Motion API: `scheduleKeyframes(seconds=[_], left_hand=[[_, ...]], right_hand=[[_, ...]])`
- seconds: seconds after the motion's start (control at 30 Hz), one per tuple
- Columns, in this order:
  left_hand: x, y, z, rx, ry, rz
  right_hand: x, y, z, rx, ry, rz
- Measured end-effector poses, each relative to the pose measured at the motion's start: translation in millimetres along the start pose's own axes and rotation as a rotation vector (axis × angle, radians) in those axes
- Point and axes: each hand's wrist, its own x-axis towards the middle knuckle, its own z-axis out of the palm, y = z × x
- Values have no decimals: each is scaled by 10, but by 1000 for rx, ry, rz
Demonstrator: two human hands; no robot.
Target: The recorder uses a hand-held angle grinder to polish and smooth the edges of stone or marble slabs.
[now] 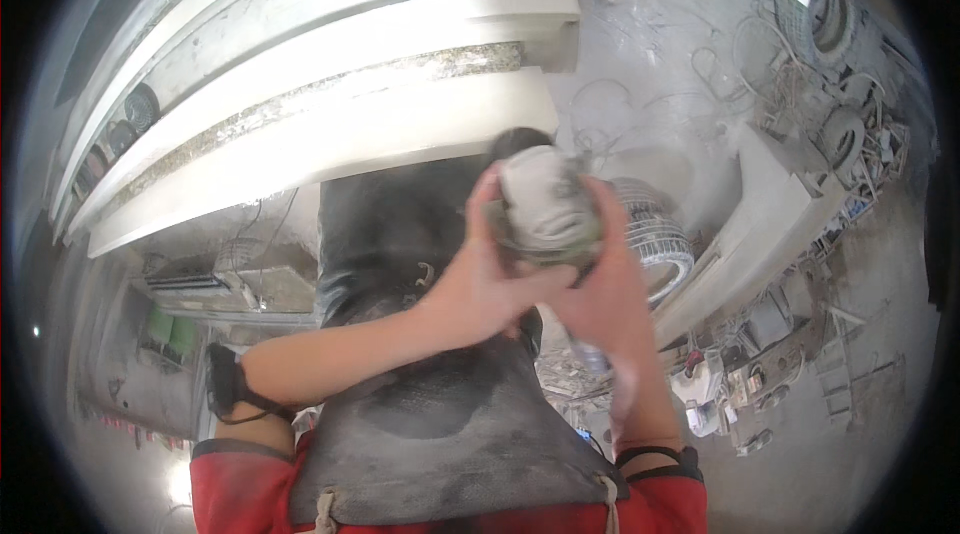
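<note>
Both my hands are closed round a rounded grey-white bundle that looks like crumpled, dusty cloth with a greenish lower edge. Blur hides exactly what it is. My left hand wraps its left side, and my right hand wraps its right side; the two meet beneath it. A dark rounded thing shows just beyond the bundle, and I cannot tell whether it is joined to it. The bundle is held in front of my dark, dusty apron, close to the end of a long pale beam.
More long pale beams lie side by side ahead and to the left. Tyres stand right of my hands, beside another pale beam. Farther right are a stacked tyre and scattered clutter on the dusty floor.
</note>
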Motion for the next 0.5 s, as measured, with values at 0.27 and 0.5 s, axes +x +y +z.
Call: scheduleKeyframes(seconds=[0.27, 0.5], left_hand=[[-657, -290, -1134, -94, 163, 0], [97, 81, -46, 215, -23, 79]], right_hand=[[93, -528, 1057, -236, -293, -40], [-59, -89, 141, -47, 118, 235]])
